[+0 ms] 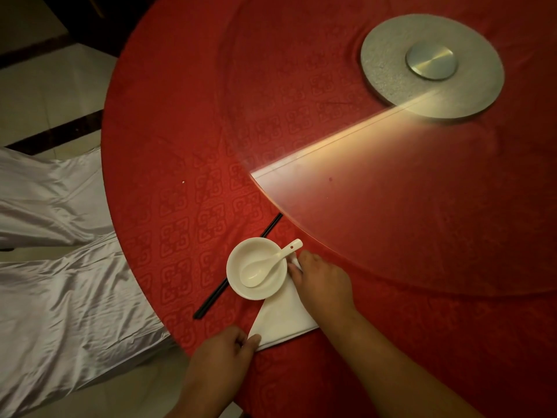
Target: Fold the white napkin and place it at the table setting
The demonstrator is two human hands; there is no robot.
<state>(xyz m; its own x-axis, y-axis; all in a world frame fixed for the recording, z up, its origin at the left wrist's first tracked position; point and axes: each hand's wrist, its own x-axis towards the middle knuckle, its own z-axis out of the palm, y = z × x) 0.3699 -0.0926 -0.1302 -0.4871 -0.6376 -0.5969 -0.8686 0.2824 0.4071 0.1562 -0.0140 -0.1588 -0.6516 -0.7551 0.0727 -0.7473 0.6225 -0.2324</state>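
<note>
White napkin [280,321]: folded to a triangle, flat on the red tabletop [168,152] near its front edge, far tip tucked beside the bowl. Left hand [223,354]: grip pinched on the napkin's near corner, thumb over cloth. Right hand [322,285]: palm down, fingers spread loosely, pressing the napkin's far end just beside the bowl. White bowl [256,268]: upright, touching the napkin's left edge, holding a white ceramic spoon [268,265] with handle over the rim. Black chopsticks [211,300]: laid diagonally, passing behind the bowl. Glass turntable [391,206] farther back, on a grey round base [388,73]. Satin-covered chairs [60,267] at left.
</note>
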